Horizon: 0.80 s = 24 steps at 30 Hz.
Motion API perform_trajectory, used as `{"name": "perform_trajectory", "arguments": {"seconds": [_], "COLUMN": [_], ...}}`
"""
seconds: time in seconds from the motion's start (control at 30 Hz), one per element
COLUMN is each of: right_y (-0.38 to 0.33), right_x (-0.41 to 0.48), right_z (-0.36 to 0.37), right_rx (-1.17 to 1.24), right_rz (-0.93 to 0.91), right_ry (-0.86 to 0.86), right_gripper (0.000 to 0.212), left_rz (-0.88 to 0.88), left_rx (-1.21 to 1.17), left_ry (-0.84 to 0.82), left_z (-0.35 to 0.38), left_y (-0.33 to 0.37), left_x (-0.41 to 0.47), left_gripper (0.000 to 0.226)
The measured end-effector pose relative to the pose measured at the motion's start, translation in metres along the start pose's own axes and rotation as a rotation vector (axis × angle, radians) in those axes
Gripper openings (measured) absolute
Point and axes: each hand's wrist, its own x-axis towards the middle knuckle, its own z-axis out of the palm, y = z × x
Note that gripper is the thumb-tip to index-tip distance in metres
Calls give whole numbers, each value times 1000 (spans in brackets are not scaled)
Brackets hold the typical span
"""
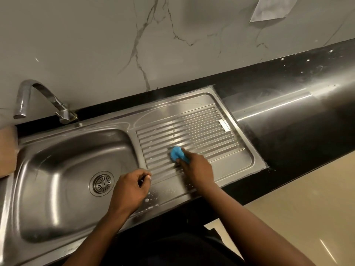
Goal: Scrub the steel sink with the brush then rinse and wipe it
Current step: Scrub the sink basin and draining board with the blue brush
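Brush (177,154) — in right hand (196,170)

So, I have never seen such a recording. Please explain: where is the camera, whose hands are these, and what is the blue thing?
There is no machine here. A person works with bare hands, and one camera worn on the head looks down, so both arms enter from the bottom of the picture. The right hand grips a blue brush and presses it on the ribbed drainboard of the steel sink. The left hand has curled fingers and is at the edge between drainboard and basin; I see nothing in it. The basin has a round drain strainer, and a curved tap stands behind it. White suds lie on the front rim. The sink sits in a black countertop.
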Motion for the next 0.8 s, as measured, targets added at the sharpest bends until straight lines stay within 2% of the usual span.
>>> {"name": "perform_trajectory", "arguments": {"seconds": [0.23, 0.37, 0.47, 0.6, 0.7, 0.8], "right_y": [107, 118, 88, 42, 59, 103], "right_x": [60, 66, 44, 0, -2, 24], "right_z": [-113, -120, -89, -40, -52, -91], "right_rx": [-96, -52, 9, -9, -40, -90], "right_rz": [203, 274, 212, 25, 13, 95], "right_ry": [134, 169, 131, -33, -38, 34], "right_gripper": [43, 44, 42, 53, 55, 53], "left_rz": [15, 23, 34, 43, 36, 36], "left_rx": [-16, -24, -33, -23, -17, -7], "left_ry": [2, -4, -23, -42, -35, -39], "left_z": [23, 36, 48, 60, 64, 66], "left_y": [19, 26, 36, 49, 56, 59], "left_x": [5, 8, 11, 19, 25, 26], "left_gripper": [9, 8, 11, 10, 10, 10]}}
